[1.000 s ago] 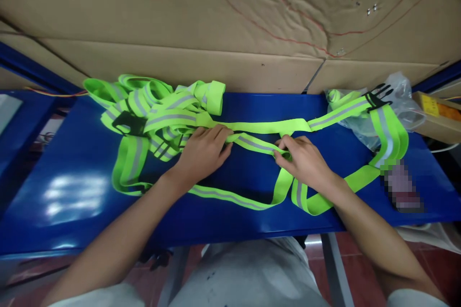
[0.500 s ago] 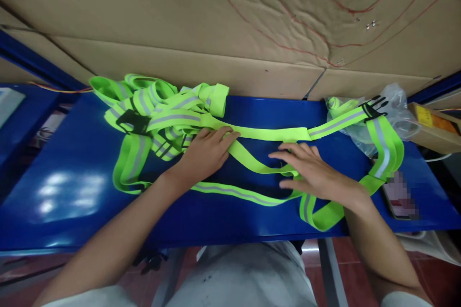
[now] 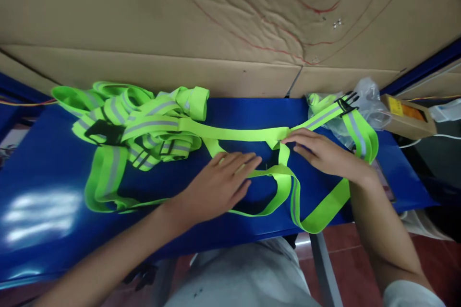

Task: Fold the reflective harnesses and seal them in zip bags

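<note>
We see a change at the middle of the desk (image 3: 248,108): half a second ago our left hand (image 3: 218,184) lay up against the pile of straps (image 3: 151,122), and it now lies nearer us, with its fingers extended and not closed, over the lower strap (image 3: 284,180). Our right hand, (image 3: 320,151) spread wide in the previous view, now has its fingertips at the near edge of the upper strap, (image 3: 234,133) beside the short crosspiece; whether it grips there we cannot tell. In our judgement, this shifts handling to the junction and leaves the lower strap slack. Both straps lie across the desk between the pile on our left and the black buckle (image 3: 348,104) on our right. Beyond that buckle are a clear plastic bag (image 3: 367,93) and a small box. (image 3: 408,127) A cardboard panel (image 3: 126,19) closes off the far side. We note two possible snags: the tangled pile, and the strap passing beneath our left forearm.
</note>
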Tool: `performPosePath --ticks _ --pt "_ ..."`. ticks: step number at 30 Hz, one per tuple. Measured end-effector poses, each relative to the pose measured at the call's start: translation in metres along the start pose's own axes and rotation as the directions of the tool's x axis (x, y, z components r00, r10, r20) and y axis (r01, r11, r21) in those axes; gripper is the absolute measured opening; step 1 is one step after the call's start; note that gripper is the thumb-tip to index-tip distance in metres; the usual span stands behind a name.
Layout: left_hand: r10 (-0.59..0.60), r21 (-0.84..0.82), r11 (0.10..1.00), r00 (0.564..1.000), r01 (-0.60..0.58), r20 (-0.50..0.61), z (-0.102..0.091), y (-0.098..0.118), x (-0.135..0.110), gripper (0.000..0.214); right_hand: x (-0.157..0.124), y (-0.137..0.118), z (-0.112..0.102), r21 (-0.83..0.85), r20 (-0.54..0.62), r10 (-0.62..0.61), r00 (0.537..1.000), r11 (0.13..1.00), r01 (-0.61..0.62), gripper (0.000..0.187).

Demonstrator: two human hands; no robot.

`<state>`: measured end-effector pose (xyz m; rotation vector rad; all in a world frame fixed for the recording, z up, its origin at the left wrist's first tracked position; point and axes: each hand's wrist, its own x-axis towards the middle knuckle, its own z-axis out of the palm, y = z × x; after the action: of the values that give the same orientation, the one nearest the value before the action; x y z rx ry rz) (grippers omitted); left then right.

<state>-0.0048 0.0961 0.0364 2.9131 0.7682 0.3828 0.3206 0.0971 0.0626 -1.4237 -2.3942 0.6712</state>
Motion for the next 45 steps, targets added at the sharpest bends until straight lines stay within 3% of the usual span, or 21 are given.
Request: performPosePath --ticks 2,5,8,10,13,17,20,25,27,30,31,33,36,38,40,43,45 --pt "0.101 -0.019 0.995 0.988 -0.099 0.115 0.004 0.017 0.004 0.042 0.003 0.0 0.005 -0.015 0.014 -0.013 1.0 1.0 0.013 0.031" --pt "0.182 -0.097 0.982 0.959 -0.165 0.218 0.011 0.028 0.004 0.025 0.006 -0.005 0.014 -0.157 -0.038 0.179 0.983 0.971 -0.182 0.035" --pt "0.157 -0.215 0.97 0.965 -0.111 0.21 0.011 0.025 0.003 0.02 0.007 -0.01 0.028 -0.192 -0.067 0.38 0.923 0.903 -0.385 0.046" --pt "0.066 -0.28 0.96 0.975 -0.004 0.214 0.01 0.021 0.007 0.022 0.008 -0.012 0.04 -0.132 -0.067 0.417 0.907 0.897 -0.422 0.043" --pt "-0.06 -0.305 0.943 0.969 0.133 0.239 0.012 0.02 0.02 0.025 0.01 -0.009 0.057 0.03 -0.053 0.384 0.922 0.923 -0.383 0.036" --pt "-0.114 -0.169 0.973 0.966 0.156 0.231 0.031 0.025 0.035 0.028 0.011 0.002 0.066 0.336 -0.097 0.338 0.936 0.896 -0.289 0.037" --pt "-0.129 -0.117 0.981 0.971 0.155 0.2 0.046 0.024 0.037 0.029 0.009 0.005 0.066 0.352 -0.171 0.33 0.928 0.9 -0.255 0.033" --pt "-0.1 -0.211 0.969 0.984 0.129 0.145 0.053 0.017 0.031 0.027 0.006 -0.006 0.061 0.417 -0.234 0.269 0.934 0.896 -0.154 0.026" --pt "-0.096 -0.194 0.973 0.986 0.121 0.135 0.052 0.017 0.03 0.026 0.005 -0.011 0.055 0.61 -0.162 0.305 0.938 0.779 -0.148 0.026" --pt "-0.081 -0.136 0.986 0.986 0.101 0.146 0.048 0.021 0.029 0.027 0.005 -0.014 0.045 0.86 0.021 0.401 0.916 0.459 -0.221 0.033" --pt "-0.074 -0.117 0.989 0.985 0.093 0.156 0.046 0.023 0.029 0.027 0.006 -0.014 0.043 0.886 0.063 0.424 0.903 0.393 -0.246 0.035" --pt "-0.078 -0.087 0.992 0.984 0.092 0.161 0.044 0.025 0.028 0.029 0.007 -0.014 0.043 0.896 0.061 0.459 0.887 0.366 -0.251 0.038" --pt "-0.145 -0.075 0.985 0.982 0.155 0.117 0.043 0.023 0.027 0.034 0.01 -0.013 0.053 0.842 -0.082 0.482 0.872 0.502 -0.198 0.042" --pt "-0.184 -0.083 0.978 0.978 0.192 0.101 0.044 0.021 0.027 0.033 0.01 -0.013 0.06 0.826 -0.117 0.472 0.874 0.535 -0.178 0.042" --pt "-0.189 -0.089 0.976 0.976 0.199 0.104 0.046 0.018 0.029 0.029 0.011 -0.014 0.063 0.88 -0.011 0.473 0.881 0.422 -0.216 0.041" --pt "-0.185 -0.084 0.977 0.978 0.193 0.1 0.049 0.017 0.031 0.026 0.011 -0.017 0.06 0.943 0.204 0.46 0.864 0.143 -0.299 0.044" --pt "-0.201 -0.069 0.976 0.975 0.207 0.09 0.051 0.018 0.031 0.026 0.012 -0.019 0.055 0.953 0.258 0.443 0.859 0.028 -0.3 0.039"
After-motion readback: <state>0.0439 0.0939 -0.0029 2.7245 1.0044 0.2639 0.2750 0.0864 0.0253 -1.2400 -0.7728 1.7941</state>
